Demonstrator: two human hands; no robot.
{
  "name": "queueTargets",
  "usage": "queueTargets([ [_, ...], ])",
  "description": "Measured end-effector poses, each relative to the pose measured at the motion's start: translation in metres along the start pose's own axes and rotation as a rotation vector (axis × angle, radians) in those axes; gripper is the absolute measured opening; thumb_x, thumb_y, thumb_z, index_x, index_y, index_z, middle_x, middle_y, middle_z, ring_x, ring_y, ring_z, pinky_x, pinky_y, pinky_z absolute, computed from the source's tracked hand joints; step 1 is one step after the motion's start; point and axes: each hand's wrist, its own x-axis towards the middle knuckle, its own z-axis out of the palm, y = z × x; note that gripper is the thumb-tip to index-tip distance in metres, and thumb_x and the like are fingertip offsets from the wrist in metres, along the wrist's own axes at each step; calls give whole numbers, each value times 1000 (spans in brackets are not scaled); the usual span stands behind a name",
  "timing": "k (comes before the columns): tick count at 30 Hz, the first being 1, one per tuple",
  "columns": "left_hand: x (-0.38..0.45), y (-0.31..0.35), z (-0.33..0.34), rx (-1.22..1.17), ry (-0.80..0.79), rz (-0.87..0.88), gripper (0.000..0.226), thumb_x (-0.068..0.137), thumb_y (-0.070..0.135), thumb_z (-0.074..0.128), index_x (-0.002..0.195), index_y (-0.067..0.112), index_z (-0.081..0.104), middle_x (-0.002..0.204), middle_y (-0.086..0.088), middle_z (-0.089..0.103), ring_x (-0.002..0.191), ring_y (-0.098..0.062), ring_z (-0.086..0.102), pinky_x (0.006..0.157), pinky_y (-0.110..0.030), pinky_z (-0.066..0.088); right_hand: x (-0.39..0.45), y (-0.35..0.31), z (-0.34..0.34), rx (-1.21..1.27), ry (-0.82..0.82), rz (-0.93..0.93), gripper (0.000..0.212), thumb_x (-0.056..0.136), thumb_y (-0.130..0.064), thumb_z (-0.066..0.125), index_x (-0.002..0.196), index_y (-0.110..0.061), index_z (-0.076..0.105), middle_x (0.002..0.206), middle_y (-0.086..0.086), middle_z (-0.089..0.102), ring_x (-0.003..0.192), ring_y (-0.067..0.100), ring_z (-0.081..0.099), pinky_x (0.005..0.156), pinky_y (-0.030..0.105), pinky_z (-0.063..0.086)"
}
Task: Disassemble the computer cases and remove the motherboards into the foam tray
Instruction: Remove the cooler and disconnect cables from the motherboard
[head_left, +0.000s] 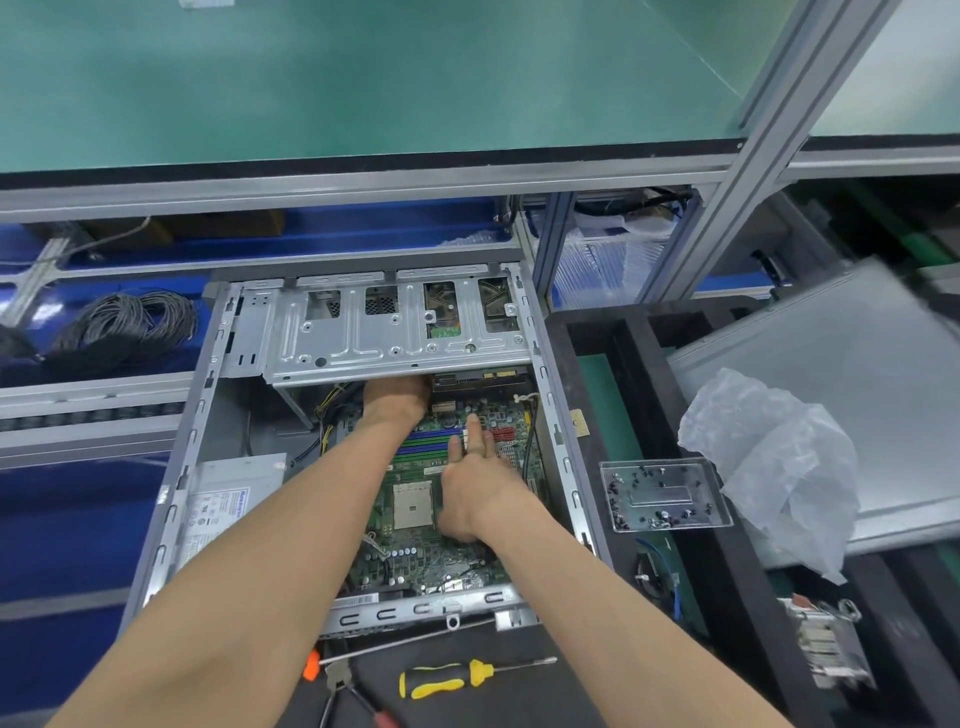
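An open grey computer case (171, 499) lies in front of me with its green motherboard (415, 551) still inside. A metal drive cage (384, 332) spans the case's far end. My left hand (397, 400) reaches under the cage's edge; its fingers are hidden there. My right hand (475, 480) rests on the motherboard beside the blue memory slots, its straight fingers touching a white connector (471, 431). The black foam tray (644, 364) stands to the right of the case.
A yellow-handled screwdriver (457, 678), a long orange-handled screwdriver (395, 644) and pliers (343, 686) lie in front of the case. A clear screw dish (665, 493), a crumpled plastic bag (779, 467) and a grey panel (857, 353) sit right. Coiled cables (124, 322) lie at left.
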Motion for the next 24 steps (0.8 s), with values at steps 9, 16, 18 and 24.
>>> queueTargets([
  [9,-39,2,-8,-79,-89,88,15,100,17,49,89,11,57,103,-12,64,85,-27,54,77,-32,44,-9,3,-8,39,47,-25,82,96,-24,56,157,-2,7,160,22,-25,152,39,2,116,50,31],
  [16,-63,-2,-11,-516,-138,268,34,92,9,60,63,26,60,61,9,66,53,1,54,59,-20,37,-39,5,-20,-130,310,-129,35,88,-23,65,120,-9,60,126,16,59,113,36,60,84,47,49],
  [18,-68,-3,-8,-519,-113,265,26,91,13,63,69,25,66,60,5,68,53,-5,52,59,-20,38,-48,12,-28,-272,420,-181,23,87,-28,67,106,-14,64,102,6,65,94,29,65,72,40,43],
  [24,-82,-16,2,-401,-148,290,33,80,3,56,62,29,66,64,18,65,65,1,58,68,-19,45,-58,18,-32,-479,171,-245,21,86,-35,60,98,-17,55,89,3,54,86,28,58,89,45,47],
])
